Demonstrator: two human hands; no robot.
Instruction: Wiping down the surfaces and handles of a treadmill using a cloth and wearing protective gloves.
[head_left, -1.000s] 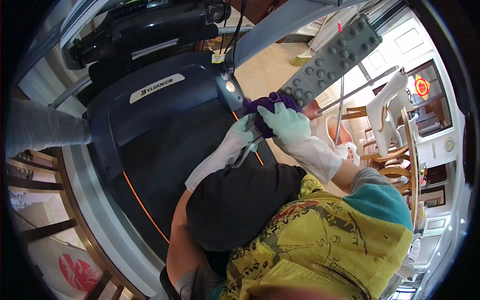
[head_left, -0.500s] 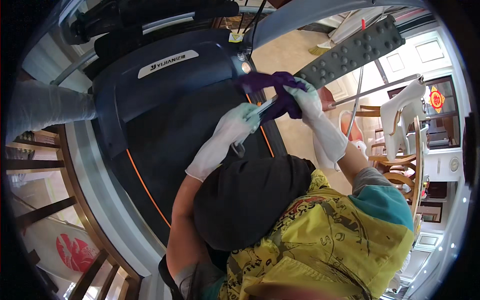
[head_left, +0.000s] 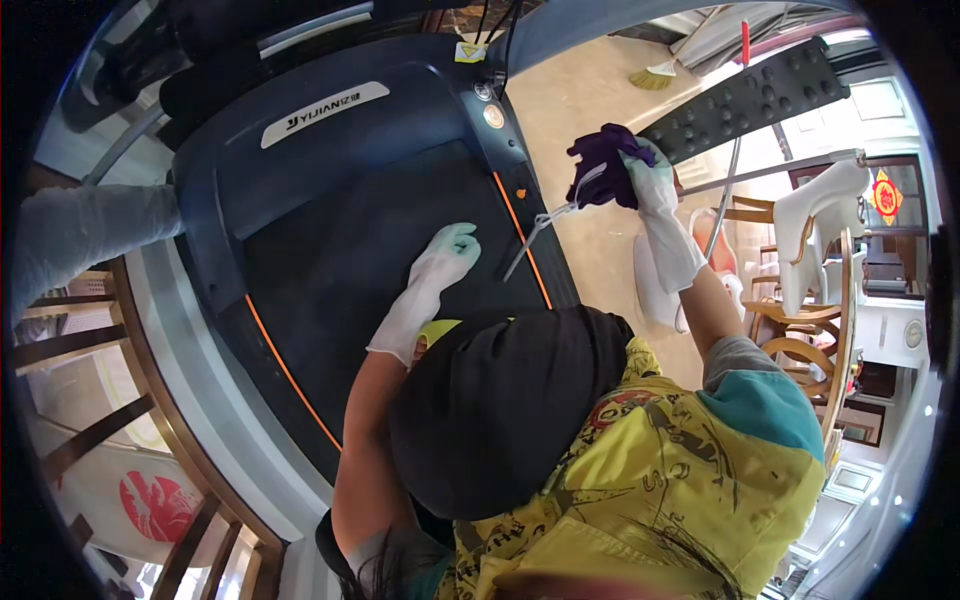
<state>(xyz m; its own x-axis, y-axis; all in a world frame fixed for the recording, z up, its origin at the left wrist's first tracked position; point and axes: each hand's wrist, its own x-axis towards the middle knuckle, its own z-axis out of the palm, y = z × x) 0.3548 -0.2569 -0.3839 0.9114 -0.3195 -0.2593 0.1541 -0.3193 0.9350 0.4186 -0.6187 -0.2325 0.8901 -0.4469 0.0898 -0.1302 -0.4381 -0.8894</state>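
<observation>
In my right hand (head_left: pixel 652 175), gloved in white, is a bunched purple cloth (head_left: pixel 603 165); the fingers close on its right side. A thin pale strap (head_left: pixel 565 212) with a narrow grey end hangs from the cloth, slanting down to the left over the treadmill's edge. My left hand (head_left: pixel 447 258), in the same kind of white glove with greenish fingertips, is over the black treadmill belt (head_left: pixel 350 260). Its fingers are loosely bent with nothing visible between them. It is apart from the cloth and the strap.
The treadmill's dark blue cover (head_left: pixel 400 100) spans the far side. A grey studded board (head_left: pixel 745 100) rises at right, near my right hand. A broom head (head_left: pixel 652 76) lies on the beige floor beyond. A wooden railing (head_left: pixel 100 435) runs along the left; chairs (head_left: pixel 800 325) stand right.
My left hand has let go of the pale strap and drawn back left. My right hand has moved right and slightly farther with the purple cloth; the strap now dangles from it.
</observation>
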